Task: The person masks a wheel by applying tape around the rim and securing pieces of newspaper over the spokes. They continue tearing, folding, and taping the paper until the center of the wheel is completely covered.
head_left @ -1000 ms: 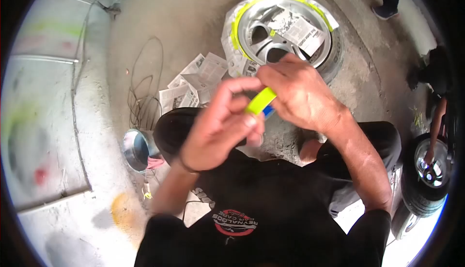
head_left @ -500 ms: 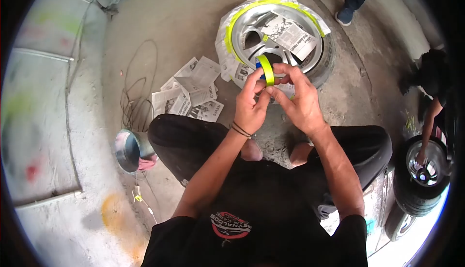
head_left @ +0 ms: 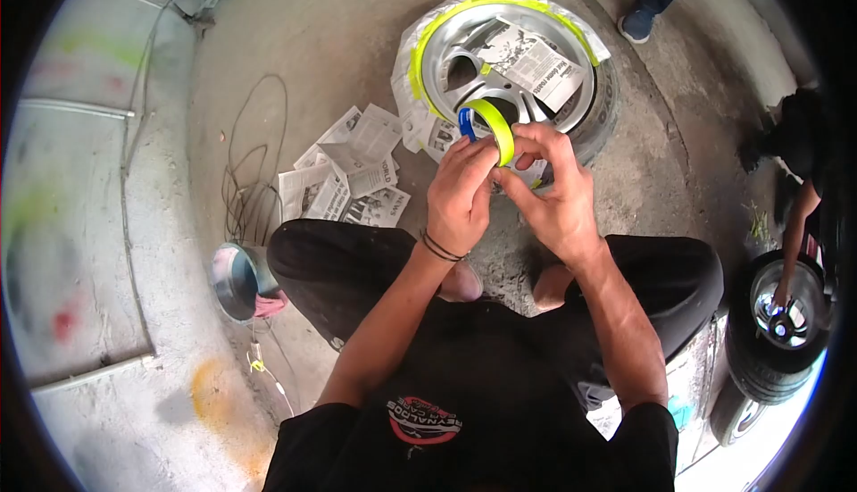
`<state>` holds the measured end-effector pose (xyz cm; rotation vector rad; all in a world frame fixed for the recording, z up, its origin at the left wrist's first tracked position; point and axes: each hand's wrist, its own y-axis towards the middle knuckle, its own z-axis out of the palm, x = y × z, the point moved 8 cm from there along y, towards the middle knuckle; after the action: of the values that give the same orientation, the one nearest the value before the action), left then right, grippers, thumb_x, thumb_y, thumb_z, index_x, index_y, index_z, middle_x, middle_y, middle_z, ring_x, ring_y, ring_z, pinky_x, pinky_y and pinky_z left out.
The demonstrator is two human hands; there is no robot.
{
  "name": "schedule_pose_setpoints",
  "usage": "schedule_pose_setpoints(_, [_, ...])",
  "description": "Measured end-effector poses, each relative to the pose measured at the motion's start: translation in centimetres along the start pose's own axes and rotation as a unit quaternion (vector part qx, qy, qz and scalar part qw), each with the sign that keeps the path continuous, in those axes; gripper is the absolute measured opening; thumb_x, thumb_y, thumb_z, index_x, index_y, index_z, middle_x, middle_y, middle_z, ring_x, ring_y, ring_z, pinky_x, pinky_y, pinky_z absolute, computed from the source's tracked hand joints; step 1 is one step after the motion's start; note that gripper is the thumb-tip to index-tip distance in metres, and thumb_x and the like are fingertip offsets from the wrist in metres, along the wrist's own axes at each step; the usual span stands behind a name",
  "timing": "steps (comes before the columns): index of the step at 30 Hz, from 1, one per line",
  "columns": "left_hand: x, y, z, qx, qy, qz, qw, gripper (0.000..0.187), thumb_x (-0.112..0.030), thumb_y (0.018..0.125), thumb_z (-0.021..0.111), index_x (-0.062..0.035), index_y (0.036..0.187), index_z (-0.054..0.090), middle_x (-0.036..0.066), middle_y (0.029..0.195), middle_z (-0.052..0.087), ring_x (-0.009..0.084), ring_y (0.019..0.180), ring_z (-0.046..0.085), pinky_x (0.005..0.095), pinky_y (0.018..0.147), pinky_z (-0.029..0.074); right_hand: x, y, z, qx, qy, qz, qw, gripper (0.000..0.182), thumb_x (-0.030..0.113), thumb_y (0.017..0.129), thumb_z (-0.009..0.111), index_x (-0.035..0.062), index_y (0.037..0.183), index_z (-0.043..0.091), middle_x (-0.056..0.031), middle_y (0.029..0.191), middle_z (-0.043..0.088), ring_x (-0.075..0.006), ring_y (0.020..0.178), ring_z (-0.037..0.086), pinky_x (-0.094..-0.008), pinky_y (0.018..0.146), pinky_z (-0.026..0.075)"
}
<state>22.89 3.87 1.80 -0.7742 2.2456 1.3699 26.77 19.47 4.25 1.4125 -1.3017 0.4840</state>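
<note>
A roll of neon-yellow masking tape (head_left: 503, 135) with a blue inner core is held up between my hands. My left hand (head_left: 461, 190) grips its lower left side, fingers wrapped at the rim. My right hand (head_left: 555, 188) pinches the right side of the roll with thumb and fingertips. Just beyond lies a wheel (head_left: 434, 53) with a silver spoked rim, flat on the floor. Yellow tape runs along part of its edge, holding newspaper over the tyre. One newspaper piece (head_left: 541, 70) rests on the spokes.
Loose newspaper sheets (head_left: 353, 163) lie left of the wheel, near a thin wire coil (head_left: 245, 193). A bucket (head_left: 234, 279) with a pink cloth stands by my left knee. A person's shoes (head_left: 636, 24) are beyond the wheel. At right, another person's hand touches stacked wheels (head_left: 766, 349).
The tape roll has turned, so its blue core shows more. My left fingers have shifted lower around it. The standing person's left-hand shoe has moved slightly left.
</note>
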Motion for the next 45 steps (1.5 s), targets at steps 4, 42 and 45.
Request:
schedule_pose_setpoints(4, [0.0, -0.2, 0.0, 0.025, 0.032, 0.027, 0.999, 0.051, 0.012, 0.092, 0.067, -0.001, 0.142, 0.068, 0.021, 0.128, 0.077, 0.0406, 0.123, 0.074, 0.0562, 0.117, 0.052, -0.3, -0.4, 0.1, 0.008, -0.034, -0.028, 0.999, 0.057, 0.001, 0.087, 0.09, 0.0091, 0.138, 0.065, -0.0098, 0.117, 0.077, -0.0248, 0.091, 0.072, -0.0399, 0.084, 0.061])
schedule_pose_setpoints(42, [-1.8, -0.2, -2.5, 0.31, 0.009, -0.126, 0.942, 0.05, 0.0, 0.099, 0.064, 0.0011, 0.149, 0.062, 0.014, 0.103, 0.077, 0.0393, 0.097, 0.073, 0.0494, 0.093, 0.053, -2.5, -3.6, 3.6, 0.151, 0.186, 0.241, 0.941, 0.033, 0.011, 0.105, 0.081, -0.0021, 0.131, 0.065, -0.0114, 0.108, 0.08, -0.0188, 0.098, 0.078, -0.0379, 0.088, 0.063])
schedule_pose_setpoints(45, [-0.4, 4.8, -2.5, 0.3, 0.017, -0.076, 0.951, 0.052, 0.003, 0.097, 0.064, -0.0011, 0.149, 0.063, 0.019, 0.106, 0.077, 0.0425, 0.093, 0.073, 0.0507, 0.083, 0.056, -3.5, 0.3, 3.8, 0.095, 0.245, 0.259, 0.929, 0.03, 0.01, 0.107, 0.079, -0.0019, 0.129, 0.063, -0.0098, 0.107, 0.079, -0.0164, 0.099, 0.077, -0.0352, 0.089, 0.062])
